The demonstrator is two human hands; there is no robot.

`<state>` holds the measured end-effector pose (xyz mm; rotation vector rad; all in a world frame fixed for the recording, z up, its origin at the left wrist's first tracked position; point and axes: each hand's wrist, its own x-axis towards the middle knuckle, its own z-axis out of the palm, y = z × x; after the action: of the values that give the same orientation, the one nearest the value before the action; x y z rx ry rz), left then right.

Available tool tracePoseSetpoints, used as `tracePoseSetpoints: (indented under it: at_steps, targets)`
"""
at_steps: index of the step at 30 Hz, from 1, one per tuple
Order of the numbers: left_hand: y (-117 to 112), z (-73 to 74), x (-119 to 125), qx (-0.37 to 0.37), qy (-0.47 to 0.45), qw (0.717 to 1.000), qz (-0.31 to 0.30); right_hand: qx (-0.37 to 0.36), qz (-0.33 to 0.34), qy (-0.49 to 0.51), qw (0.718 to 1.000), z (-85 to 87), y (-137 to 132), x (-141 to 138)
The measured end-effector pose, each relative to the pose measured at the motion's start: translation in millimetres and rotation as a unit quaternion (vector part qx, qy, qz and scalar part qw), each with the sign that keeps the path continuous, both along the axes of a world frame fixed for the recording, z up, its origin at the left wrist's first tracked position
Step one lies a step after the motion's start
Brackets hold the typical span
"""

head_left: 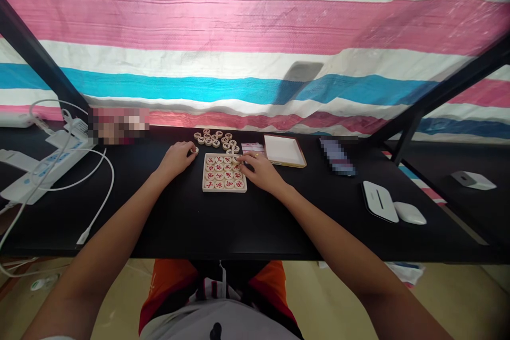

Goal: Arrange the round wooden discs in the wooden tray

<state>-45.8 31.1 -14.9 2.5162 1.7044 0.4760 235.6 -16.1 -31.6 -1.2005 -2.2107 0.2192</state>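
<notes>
The left hand [177, 158] pinches a small wooden disc [195, 150], light, hard, gripped by its rim; the right hand [258, 171] rests, fingers loosely together, on the tray [207, 187].

Both arms outstretched; left hand [177, 158] curled, right hand [261, 171] palm-down.

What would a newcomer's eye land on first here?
The small wooden box at the middle of the black table, filled with round red-marked Chinese chess pieces. The right hand rests at its right edge, and the left hand pinches a loose piece to its left. Behind hangs a pink, blue and white striped tarp.
</notes>
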Motion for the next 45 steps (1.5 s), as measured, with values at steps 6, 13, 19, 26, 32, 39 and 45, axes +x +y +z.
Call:
tracePoseSetpoints:
  at_steps: [6,13,19,26,32,39,45]
  targets:
    - [-11,8.3,12,0.021,-0.126,0.991,-0.037,0.004,0.002,-0.005,1.0,0.3,0,0]
    - [-38,17.1,41,-0.033,-0.175,0.972,-0.152,0.058,0.066,-0.024,0.996,12.4,-8,-2]
    - [-46,9.9,52,-0.02,-0.182,0.957,-0.226,0.092,0.153,-0.048,0.983,13.7,-13,-8]
    - [-45,7.0,54,-0.008,-0.176,0.95,-0.258,0.081,0.148,-0.033,0.985,10.7,-13,-9]
    - [-43,9.5,50,0.025,-0.129,0.96,-0.249,0.055,0.075,-0.034,0.995,13.0,-13,-8]
    - [-25,5.0,31,0.038,-0.056,0.986,-0.15,0.017,0.044,-0.055,0.997,11.1,-7,-2]
    - [-19,2.5,24,0.035,-0.048,0.99,-0.124,0.029,0.044,-0.05,0.997,8.8,-6,-1]
